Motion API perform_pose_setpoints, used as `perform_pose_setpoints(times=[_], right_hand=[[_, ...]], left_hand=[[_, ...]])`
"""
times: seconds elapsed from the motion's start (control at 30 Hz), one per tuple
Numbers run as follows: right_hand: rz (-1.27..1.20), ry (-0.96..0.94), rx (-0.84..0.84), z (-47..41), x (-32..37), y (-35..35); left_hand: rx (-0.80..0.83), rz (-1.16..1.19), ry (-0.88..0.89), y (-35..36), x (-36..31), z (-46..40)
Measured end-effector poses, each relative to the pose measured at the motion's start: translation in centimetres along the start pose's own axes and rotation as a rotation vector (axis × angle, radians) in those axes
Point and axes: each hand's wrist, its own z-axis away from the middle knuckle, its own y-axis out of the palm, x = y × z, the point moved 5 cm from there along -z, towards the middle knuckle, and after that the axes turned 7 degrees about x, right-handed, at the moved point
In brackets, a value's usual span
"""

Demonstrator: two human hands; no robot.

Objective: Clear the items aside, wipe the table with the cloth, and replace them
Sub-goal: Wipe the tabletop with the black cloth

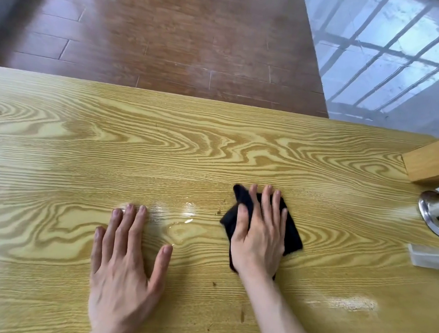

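A black cloth (291, 233) lies flat on the yellow wood-grain table (162, 149), right of centre. My right hand (259, 234) presses down on the cloth with fingers spread, the thumb hooked over its left edge. My left hand (125, 266) rests palm down on the bare table to the left, fingers apart, holding nothing. A small wet patch (182, 224) glistens on the table between the two hands. A few dark crumbs (214, 284) sit near the cloth.
At the right edge stand a wooden box (434, 160), a shiny metal dish (438, 215) and a clear plastic box (430, 256), each partly cut off. Beyond the table's far edge are a brown plank floor (170, 33) and pale tiles (389, 61).
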Motion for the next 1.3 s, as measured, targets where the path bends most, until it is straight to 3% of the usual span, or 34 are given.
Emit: perform_pose_setpoints(times=[0.33, 0.63, 0.93, 1.3], right_hand=[[0.02, -0.057, 0.145, -2.4, 5.6, 1.7], [0.076, -0.389, 0.273, 2.8, 11.7, 3.6], [0.14, -0.531, 0.326, 8.3, 9.5, 3.2], [0.141, -0.342, 0.242, 7.4, 1.1, 0.0]], left_hand=[[-0.029, 0.009, 0.026, 0.1, 0.0, 0.0], [-0.163, 0.183, 0.057, -0.2, 0.7, 0.3], [-0.159, 0.164, 0.063, -0.1, 0.7, 0.5], [-0.159, 0.131, 0.087, -0.1, 0.5, 0.7]])
